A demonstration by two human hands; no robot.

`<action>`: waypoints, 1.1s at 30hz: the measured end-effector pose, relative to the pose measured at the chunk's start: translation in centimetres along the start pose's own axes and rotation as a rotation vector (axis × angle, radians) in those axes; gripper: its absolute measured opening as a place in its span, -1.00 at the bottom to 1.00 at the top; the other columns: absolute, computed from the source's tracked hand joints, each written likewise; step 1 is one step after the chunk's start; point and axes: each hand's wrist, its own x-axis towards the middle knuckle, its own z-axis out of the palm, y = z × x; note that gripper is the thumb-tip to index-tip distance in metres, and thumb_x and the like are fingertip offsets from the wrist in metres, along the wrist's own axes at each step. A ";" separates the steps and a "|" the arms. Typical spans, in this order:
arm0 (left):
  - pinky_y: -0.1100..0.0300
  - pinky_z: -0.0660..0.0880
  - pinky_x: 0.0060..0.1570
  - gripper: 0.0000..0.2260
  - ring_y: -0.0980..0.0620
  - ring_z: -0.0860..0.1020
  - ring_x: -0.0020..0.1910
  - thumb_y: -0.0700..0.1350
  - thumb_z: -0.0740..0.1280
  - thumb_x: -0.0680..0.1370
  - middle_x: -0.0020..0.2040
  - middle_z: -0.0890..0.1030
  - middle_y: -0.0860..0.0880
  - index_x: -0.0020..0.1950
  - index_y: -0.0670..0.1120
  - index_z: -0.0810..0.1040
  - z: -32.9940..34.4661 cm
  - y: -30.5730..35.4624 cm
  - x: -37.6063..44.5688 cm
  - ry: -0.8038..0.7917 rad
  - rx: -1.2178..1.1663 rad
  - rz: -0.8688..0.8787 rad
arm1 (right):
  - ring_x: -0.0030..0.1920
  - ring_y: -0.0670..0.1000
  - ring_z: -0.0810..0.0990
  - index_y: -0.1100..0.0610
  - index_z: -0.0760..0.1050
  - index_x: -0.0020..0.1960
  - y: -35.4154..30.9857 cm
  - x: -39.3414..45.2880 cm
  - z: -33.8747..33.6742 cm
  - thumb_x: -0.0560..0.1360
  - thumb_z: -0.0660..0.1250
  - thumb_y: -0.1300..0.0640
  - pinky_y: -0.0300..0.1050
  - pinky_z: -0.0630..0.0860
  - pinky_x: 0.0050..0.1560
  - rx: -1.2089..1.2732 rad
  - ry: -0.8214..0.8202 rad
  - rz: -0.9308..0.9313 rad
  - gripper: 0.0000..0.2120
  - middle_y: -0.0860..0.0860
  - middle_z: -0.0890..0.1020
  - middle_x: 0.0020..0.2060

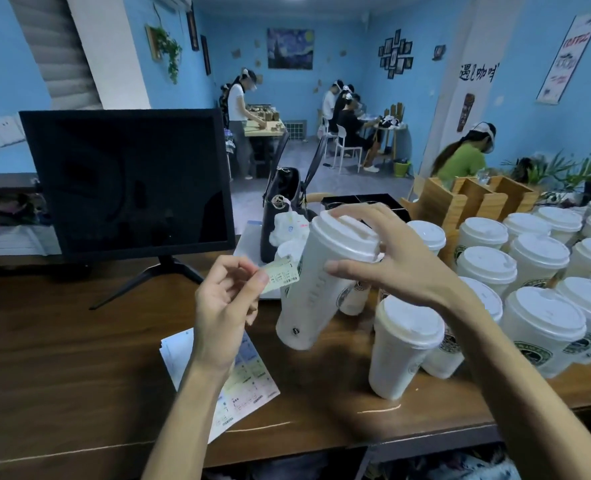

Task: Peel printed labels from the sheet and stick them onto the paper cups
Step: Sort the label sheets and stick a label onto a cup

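Note:
My right hand (384, 261) grips a tall white lidded paper cup (318, 282) near its lid and holds it tilted above the wooden counter. My left hand (224, 303) pinches a small printed label (282, 275) between thumb and fingers; the label's right edge is close to the cup's side, whether touching I cannot tell. The label sheet (249, 379) lies flat on the counter under my left forearm, partly hidden by it. Several more lidded cups (405, 344) with green logos stand to the right.
A dark monitor (127, 181) on a stand sits at the back left of the counter (79, 341). Behind the held cup stands a black handbag (280, 202). Wooden holders (460, 202) and plants are at the back right. People work at tables farther back.

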 end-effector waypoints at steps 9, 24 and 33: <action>0.18 0.63 -0.13 -0.80 -0.03 0.68 0.03 -0.08 0.50 0.44 -0.15 0.65 0.03 -0.03 -0.02 0.53 2.7 2.5 1.5 -0.137 -0.155 0.000 | -0.09 -0.17 0.62 -0.22 0.39 0.24 -0.5 4.1 -1.3 0.33 0.57 -0.05 -0.20 0.58 -0.14 0.461 0.032 0.040 -0.44 -0.06 0.54 0.13; 0.18 0.60 -0.10 -0.87 0.01 0.64 -0.07 -0.16 0.43 0.50 -0.18 0.64 -0.03 -0.10 0.10 0.61 5.8 1.8 -0.2 -0.157 -0.159 -0.028 | 0.03 -0.04 0.63 -0.08 0.32 0.33 1.5 3.7 2.7 0.61 0.37 -0.06 -0.08 0.62 0.02 0.555 0.216 -0.040 -0.63 0.06 0.57 0.15; 0.29 0.55 -0.11 -0.90 0.12 0.62 -0.13 -0.15 0.45 0.49 -0.21 0.63 0.03 -0.07 0.01 0.58 6.3 1.1 -0.4 -0.137 -0.084 -0.022 | 0.29 0.08 0.55 -0.16 0.39 0.44 2.9 2.9 2.8 0.66 0.19 -0.23 0.25 0.48 0.32 0.367 0.143 -0.059 -0.61 -0.07 0.52 0.34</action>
